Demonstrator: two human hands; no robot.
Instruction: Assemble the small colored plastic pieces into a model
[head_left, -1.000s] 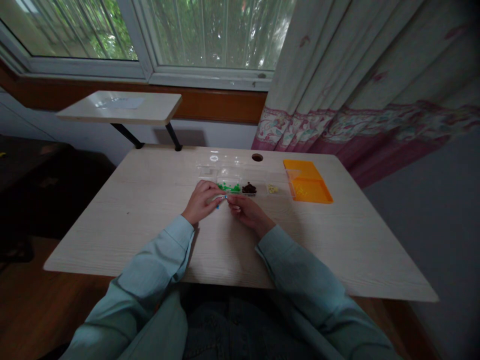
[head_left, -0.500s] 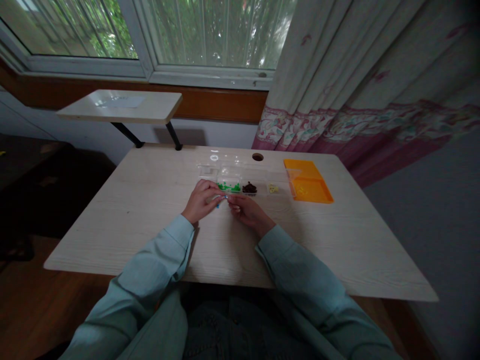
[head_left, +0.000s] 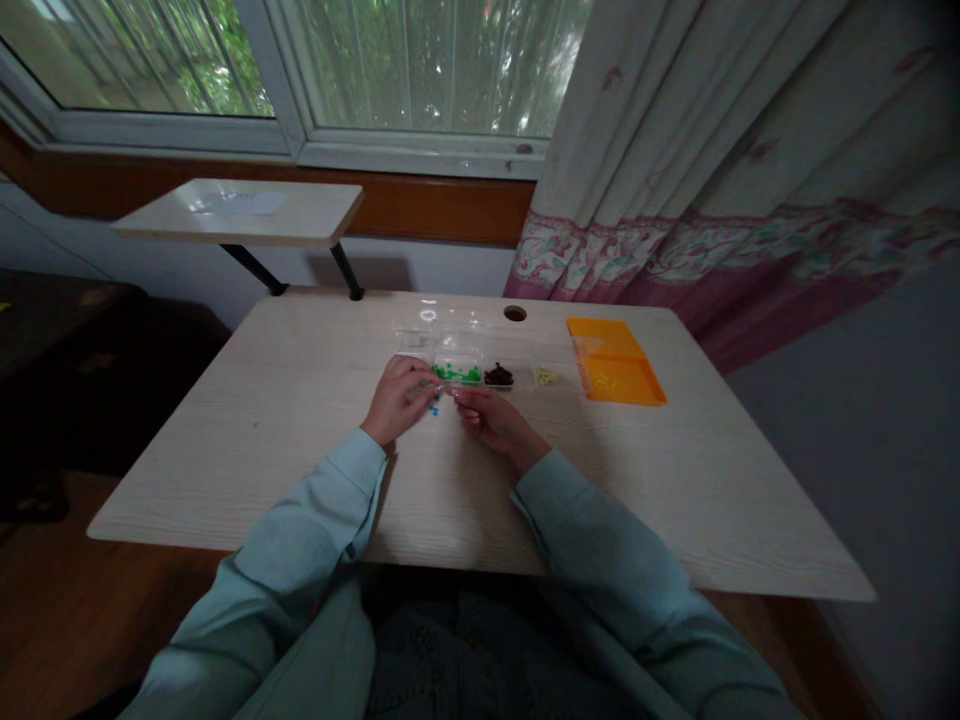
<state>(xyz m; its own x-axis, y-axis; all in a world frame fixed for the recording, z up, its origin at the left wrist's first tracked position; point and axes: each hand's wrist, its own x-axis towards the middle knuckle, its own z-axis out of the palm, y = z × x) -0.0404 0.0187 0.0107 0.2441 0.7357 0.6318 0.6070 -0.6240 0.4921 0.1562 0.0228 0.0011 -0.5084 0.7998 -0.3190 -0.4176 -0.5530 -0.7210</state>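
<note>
My left hand (head_left: 397,398) is over the middle of the desk, thumb and fingers closed in a pinch. Facing it, my right hand (head_left: 495,420) is closed too, its thumb and forefinger tips nearly meeting the left ones. Whatever the fingertips hold is too small to make out. Small blue pieces (head_left: 434,408) lie on the desk just below the left fingertips. Beyond the hands are clear plastic containers: green pieces (head_left: 459,375) fill one partly, dark brown pieces (head_left: 499,376) another, and a few pale yellow pieces (head_left: 545,377) a third.
An orange tray (head_left: 631,352) with small yellow pieces (head_left: 604,382) stands at the right, partly behind a clear lid. A raised shelf (head_left: 300,215) on black legs occupies the desk's (head_left: 300,400) back left. A round hole (head_left: 515,314) is near the back edge.
My left hand has shifted slightly up and left, so the fingertips are a little farther apart. More of the blue pieces on the desk now shows. My right hand is almost still.
</note>
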